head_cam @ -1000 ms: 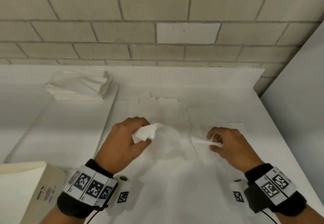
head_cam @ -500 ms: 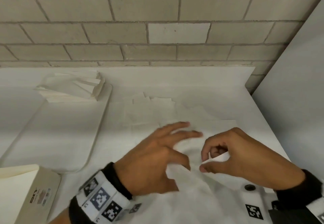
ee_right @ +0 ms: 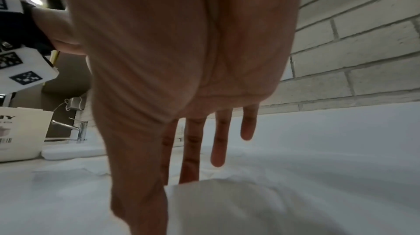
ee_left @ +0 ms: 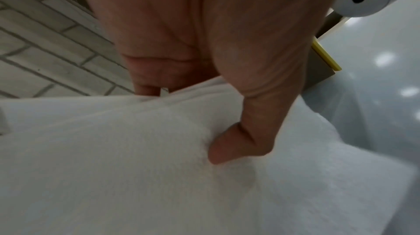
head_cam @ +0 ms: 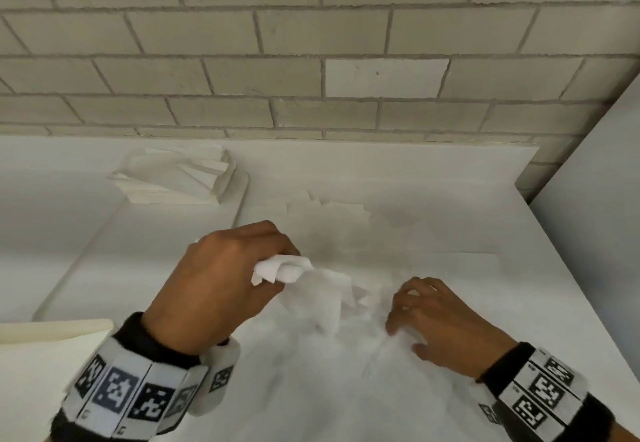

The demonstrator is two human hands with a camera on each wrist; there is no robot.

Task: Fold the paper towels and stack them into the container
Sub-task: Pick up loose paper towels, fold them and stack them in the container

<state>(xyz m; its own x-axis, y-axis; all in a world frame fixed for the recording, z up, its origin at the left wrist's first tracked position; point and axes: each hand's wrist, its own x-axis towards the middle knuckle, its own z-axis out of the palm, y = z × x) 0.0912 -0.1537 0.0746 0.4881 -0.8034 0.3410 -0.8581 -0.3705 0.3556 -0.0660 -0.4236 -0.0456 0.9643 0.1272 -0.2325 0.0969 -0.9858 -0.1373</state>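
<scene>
The left hand [head_cam: 221, 285] grasps a bunched corner of a white paper towel [head_cam: 318, 299], lifting it off the white bench [head_cam: 485, 220]. The sheet trails from that hand toward the right hand [head_cam: 440, 327], just beside it. The right hand grasps nothing; its loosely bent fingers [ee_right: 219, 149] reach down toward the towel, and whether they touch it cannot be told.

The corner looks crumpled rather than pinched flat, so the likely trouble is a crooked, creased fold. A hard pull while the right hand pins the thin sheet could tear it.

More loose towels [head_cam: 329, 209] lie flat beyond both hands. Farther beyond the left hand, a stack of folded towels [head_cam: 180, 178] sits at the far end of a shallow white tray [head_cam: 114, 268], probably the container. A cream box [head_cam: 41, 348] stands close beside the left wrist. A pale brick wall [head_cam: 311, 60] backs the bench, and a plain panel [head_cam: 595, 233] closes the side past the right hand.
</scene>
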